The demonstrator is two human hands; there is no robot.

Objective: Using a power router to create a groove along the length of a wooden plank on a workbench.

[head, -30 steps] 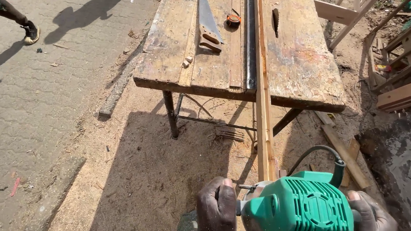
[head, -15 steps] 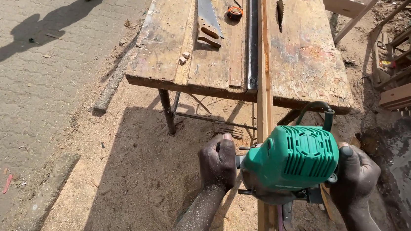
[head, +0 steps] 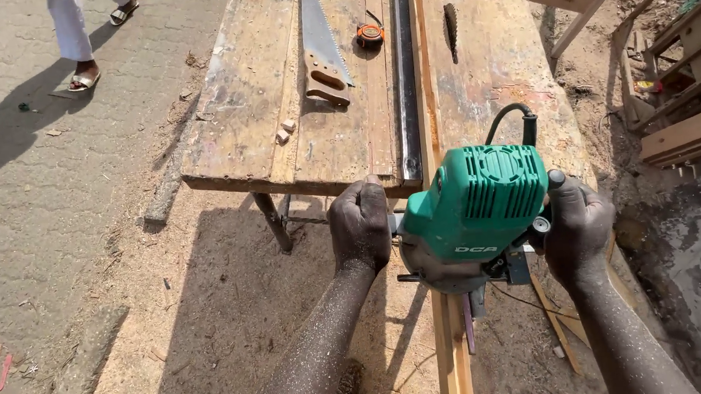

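Nearest: both hands closed on the side handles of a green router [head: 474,211], left hand [head: 360,224] on one grip, right hand [head: 577,224] on the other. The tool rides a long narrow wooden strip [head: 451,357] that overhangs the near edge of the workbench [head: 249,104]. Over the last second the router has advanced along the strip from the overhanging end to the bench edge, which suggests a pass well under way. Farther on: a handsaw [head: 322,43], a tape measure [head: 369,35], a circular blade [head: 451,27]. Beyond, a passer-by's sandalled feet [head: 86,76].
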